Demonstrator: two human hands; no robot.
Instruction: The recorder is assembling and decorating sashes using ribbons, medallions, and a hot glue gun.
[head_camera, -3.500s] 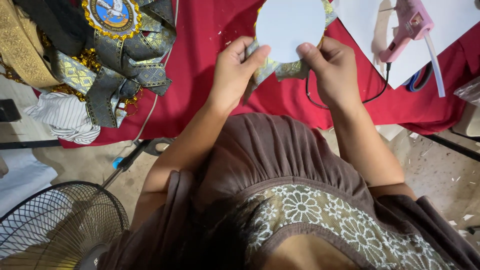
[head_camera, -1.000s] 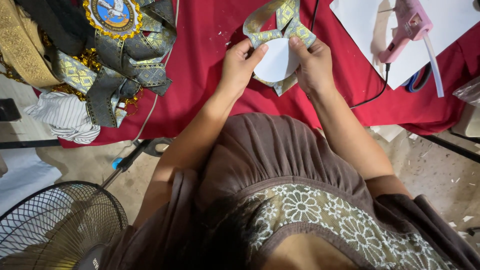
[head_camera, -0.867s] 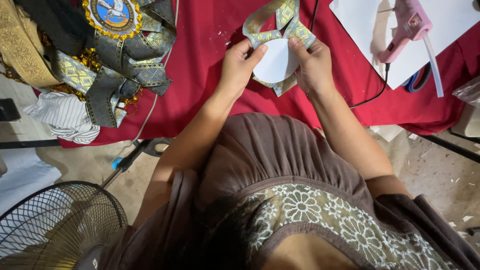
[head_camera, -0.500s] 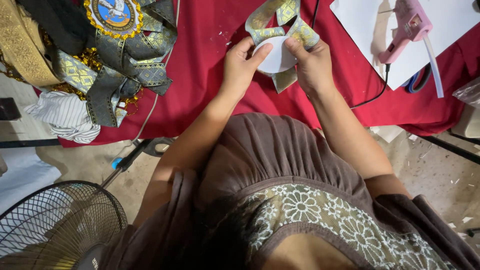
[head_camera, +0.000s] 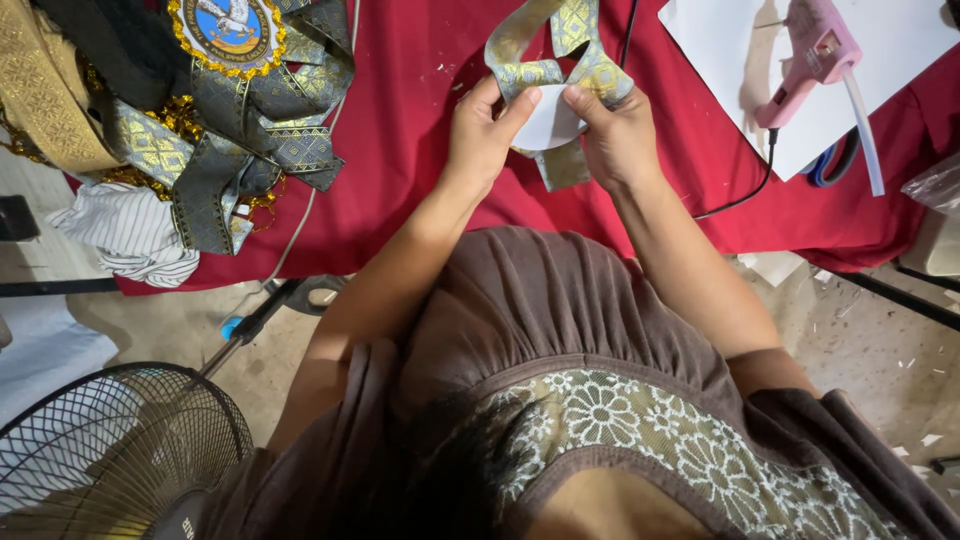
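I see both hands pinching the white card disc (head_camera: 548, 122): left grip (head_camera: 482, 130) and right grip (head_camera: 612, 135) clamped on it, gold-grey ribbon (head_camera: 560, 60) looped behind, over the red bench (head_camera: 420, 120)

even bright light, soft shadows, sharp focus, slight wide-angle stretch at edges

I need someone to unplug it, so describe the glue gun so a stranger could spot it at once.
Start at the red cloth covering the table, then look to its far right corner, where a white paper sheet lies. On that sheet rests the pink plastic glue gun, the only pink thing there, with a black cord trailing from it.
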